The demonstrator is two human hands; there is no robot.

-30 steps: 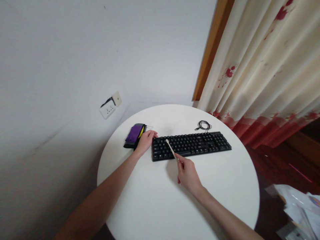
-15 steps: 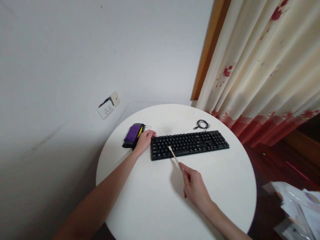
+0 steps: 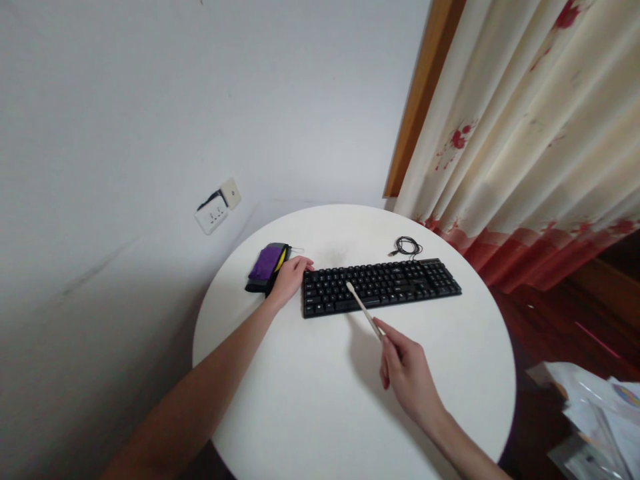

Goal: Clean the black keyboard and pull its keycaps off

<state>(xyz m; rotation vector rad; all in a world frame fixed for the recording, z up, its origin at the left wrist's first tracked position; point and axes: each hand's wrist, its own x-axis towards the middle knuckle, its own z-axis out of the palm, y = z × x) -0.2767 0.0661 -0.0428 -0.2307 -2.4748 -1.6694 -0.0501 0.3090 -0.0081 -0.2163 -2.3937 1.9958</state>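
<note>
on the near side of the keyboard [image 3: 387,285], the right hand [image 3: 407,370] pinches the handle of a white brush [image 3: 365,309], whose head is over the keyboard's left half, beyond that hand. compared with a second ago, the brush head has shifted rightward along the keys. the left hand [image 3: 290,277], fingers loosely extended, rests at the keyboard's far left corner; whether it grips there cannot be told. left of the keyboard lies a purple pouch [image 3: 267,264]; behind its right part, a coiled cable [image 3: 409,253].
</note>
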